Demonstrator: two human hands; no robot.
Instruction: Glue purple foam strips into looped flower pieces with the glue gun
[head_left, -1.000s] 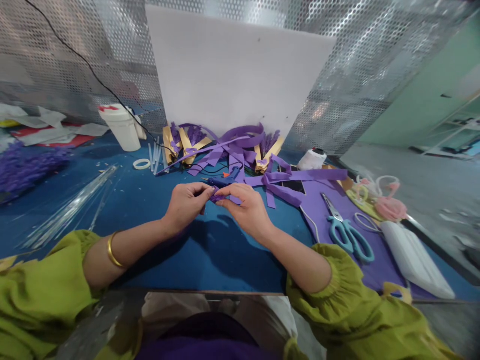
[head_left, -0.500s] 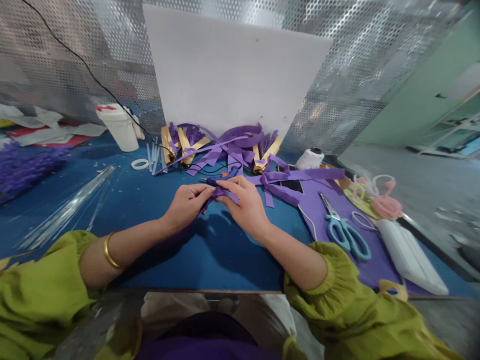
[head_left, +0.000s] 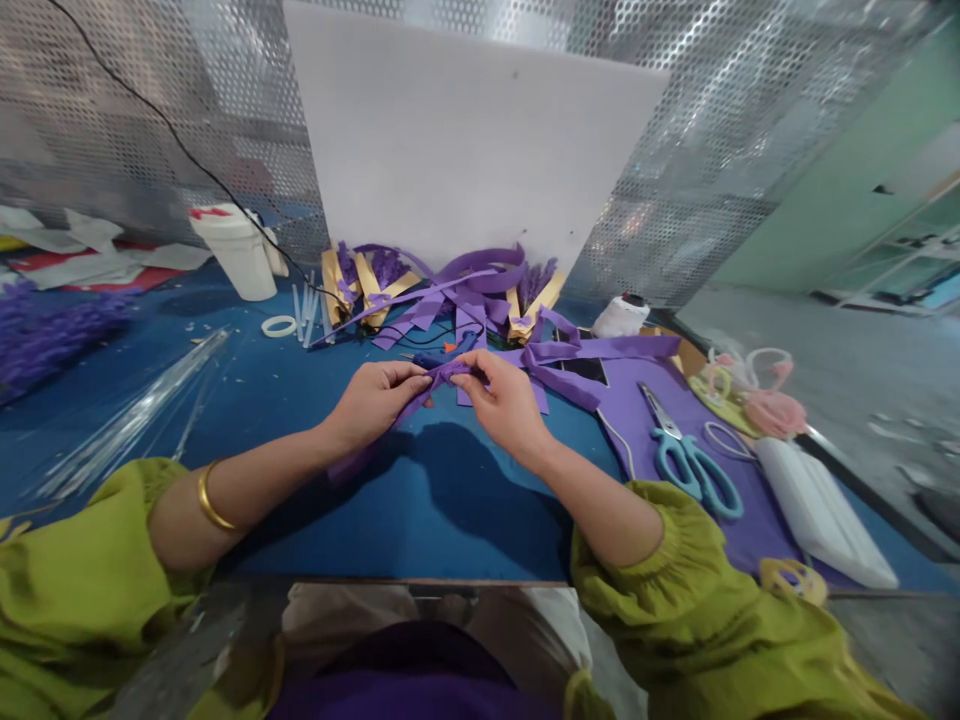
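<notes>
Between my two hands a purple ribbon (head_left: 444, 372) is pinched and gathered above the blue table. My left hand (head_left: 375, 398) is closed on its left part, and a loose length hangs down below that wrist. My right hand (head_left: 504, 402) pinches the ribbon close by, thumb against fingers. Just behind the fingertips lies a dark blue tool with an orange part (head_left: 450, 348), perhaps a glue gun, partly covered. More purple ribbon strips (head_left: 600, 350) lie looped behind and to the right of my right hand.
Small gold-wrapped lavender bunches (head_left: 379, 285) lean against a white board (head_left: 480, 140). Light-blue scissors (head_left: 690, 455), a thread spool (head_left: 620, 316) and a white packet (head_left: 825, 512) are at right. At left are a white cup (head_left: 244, 255), clear sticks (head_left: 142, 420) and purple flowers (head_left: 60, 335).
My hands have moved slightly apart. The ribbon now stretches flatter between the fingertips, and a longer tail shows under my left wrist.
</notes>
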